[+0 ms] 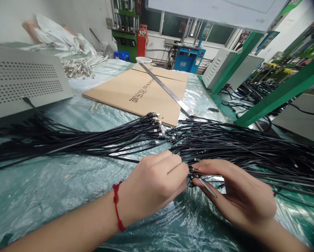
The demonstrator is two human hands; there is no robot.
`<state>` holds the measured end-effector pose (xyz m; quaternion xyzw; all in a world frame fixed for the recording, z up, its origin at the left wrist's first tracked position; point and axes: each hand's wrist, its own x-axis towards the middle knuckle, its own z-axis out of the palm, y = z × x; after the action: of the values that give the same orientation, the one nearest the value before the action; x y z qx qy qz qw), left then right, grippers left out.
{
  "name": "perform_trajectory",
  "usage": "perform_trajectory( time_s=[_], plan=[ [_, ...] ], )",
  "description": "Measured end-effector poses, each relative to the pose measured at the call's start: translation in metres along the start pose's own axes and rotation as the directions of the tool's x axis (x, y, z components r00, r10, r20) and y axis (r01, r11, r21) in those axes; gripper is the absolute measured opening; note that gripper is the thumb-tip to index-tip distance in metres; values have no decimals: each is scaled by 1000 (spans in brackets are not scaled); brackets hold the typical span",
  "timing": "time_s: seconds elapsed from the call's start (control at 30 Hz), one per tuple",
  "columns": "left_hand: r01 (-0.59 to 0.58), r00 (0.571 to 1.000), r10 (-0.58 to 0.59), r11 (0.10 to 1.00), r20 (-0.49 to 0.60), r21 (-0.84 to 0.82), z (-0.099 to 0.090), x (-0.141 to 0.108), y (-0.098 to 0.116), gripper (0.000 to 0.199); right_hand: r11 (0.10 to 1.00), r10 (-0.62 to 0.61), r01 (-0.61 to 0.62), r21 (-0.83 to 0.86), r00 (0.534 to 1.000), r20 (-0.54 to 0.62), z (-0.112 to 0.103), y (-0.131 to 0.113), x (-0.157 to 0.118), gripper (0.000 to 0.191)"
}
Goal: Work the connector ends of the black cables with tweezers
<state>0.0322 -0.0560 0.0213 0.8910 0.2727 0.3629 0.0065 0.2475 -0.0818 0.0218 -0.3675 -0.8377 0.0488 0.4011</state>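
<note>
My left hand, with a red cord bracelet at the wrist, is closed in a pinch. A black cable runs in behind its knuckles, and its fingertips are hidden. Close against it, my right hand pinches slim metal tweezers between thumb and fingers. What lies between the two hands is too small and covered to make out. Just beyond them, one bundle of black cables with metal plugs lies to the left. Another spread of black cables lies to the right.
Clear plastic film covers the green table. Farther back, a steel ruler rests across a flat cardboard sheet. A perforated grey metal box stands at left, a green post at right. A white panel overhangs the top.
</note>
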Motion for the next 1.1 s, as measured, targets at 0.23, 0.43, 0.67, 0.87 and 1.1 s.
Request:
perform_trajectory(
  time_s=[0.23, 0.43, 0.67, 0.87, 1.1],
  plan=[
    [-22, 1000, 22, 1000, -1, 5, 0, 0, -1, 24, 997, -58, 58, -45, 998, -2, -2, -2, 5, 35],
    [-25, 1000, 24, 999, 13, 39, 2, -1, -1, 24, 995, -80, 82, -57, 996, 34, -4, -2, 8, 35],
    [-9, 1000, 9, 1000, 24, -9, 4, -3, -1, 21, 997, -64, 65, -41, 998, 17, -1, 0, 3, 32],
    [26, 999, -28, 998, -25, -63, 1, -3, 0, 15, 980, 162, -156, 121, 986, -42, 4, 10, 2, 30],
    [27, 997, -34, 995, -64, -99, -1, -2, 0, 8, 962, 244, -242, 127, 970, 0, 4, 11, 0, 26]
  ],
)
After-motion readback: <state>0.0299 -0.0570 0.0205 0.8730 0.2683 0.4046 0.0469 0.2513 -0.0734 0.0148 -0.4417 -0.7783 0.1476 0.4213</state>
